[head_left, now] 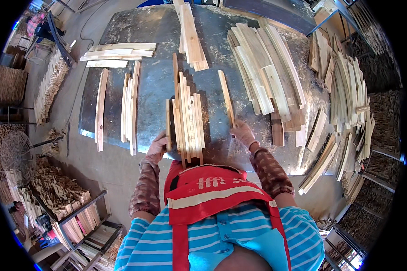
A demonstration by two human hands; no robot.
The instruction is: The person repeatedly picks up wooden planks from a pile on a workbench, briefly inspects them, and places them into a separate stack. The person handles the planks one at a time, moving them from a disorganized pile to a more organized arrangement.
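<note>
Right slat: narrow wooden strip over the tabletop, its near end gripped by the right hand
Left slat: shorter, its near end pinched in the left hand, just left of the central slat bundle
Boards: overlapping stack on the tabletop, right of the right slat
Outer slats: in groups toward the tabletop's left edge

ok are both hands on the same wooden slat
No, the right hand grips one wooden slat while the left hand holds another slat.
</note>
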